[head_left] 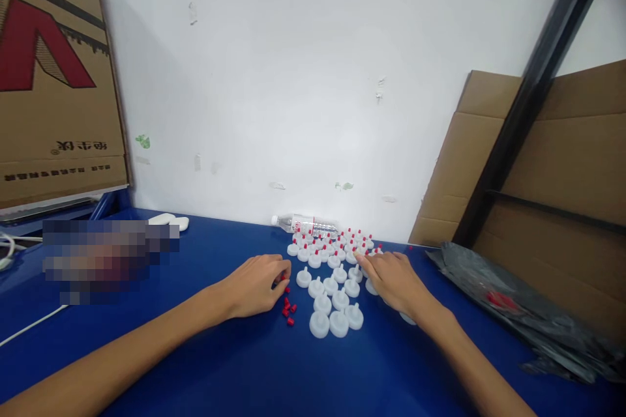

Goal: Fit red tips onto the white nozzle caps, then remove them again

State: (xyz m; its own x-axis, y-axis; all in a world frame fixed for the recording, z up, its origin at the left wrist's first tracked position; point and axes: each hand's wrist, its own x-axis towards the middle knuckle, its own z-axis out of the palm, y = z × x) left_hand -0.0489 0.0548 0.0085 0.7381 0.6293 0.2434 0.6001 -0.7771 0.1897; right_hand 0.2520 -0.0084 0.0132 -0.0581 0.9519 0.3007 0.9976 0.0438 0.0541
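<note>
My left hand point(259, 283) is closed in a pinch, its fingertips bent down over a small red cap at the left of the white lids. Below those fingertips lie several loose red caps point(286, 308). My right hand point(391, 277) reaches over the right side of the lids, thumb and fingers drawn together; its fingertips are partly hidden, so what they grip cannot be made out. Bare white nozzle lids point(340, 300) stand upright in the near group, some covered by my right hand. Behind them stand several white lids with red tips point(315, 258).
A clear plastic bottle point(313, 225) lies against the wall behind the lids. Grey plastic bags point(518, 313) rest at the right, by leaning cardboard point(454, 156). At the left are a blurred patch point(107, 264), white objects point(183, 224), a cable point(34, 327) and a cardboard box point(59, 111).
</note>
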